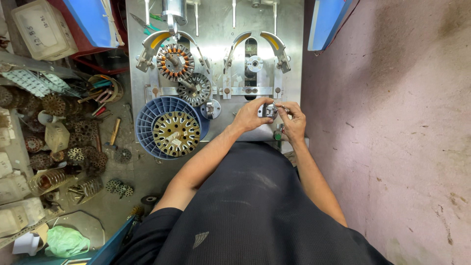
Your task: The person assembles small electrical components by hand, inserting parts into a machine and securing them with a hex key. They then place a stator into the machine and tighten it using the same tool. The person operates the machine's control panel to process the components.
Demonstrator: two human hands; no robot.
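The left hand [251, 115] and right hand [293, 120] meet at the near edge of the steel machine plate [216, 44], both pinched on a small metal part [268, 111] held between them; its long axis cannot be told; neither hand is clearly nearer. Left of them a brass-coloured slotted disc [176, 133] lies in a blue ribbed tray [147, 122]; farther off, a copper-wound stator [175, 62] sits in the left fixture, and the empty right fixture [254, 64] lies straight beyond the hands; a pink wall [392, 122] closes the right.

Both hands, left hand [251, 115] and right hand [293, 120], pinch a small metal part [269, 111].
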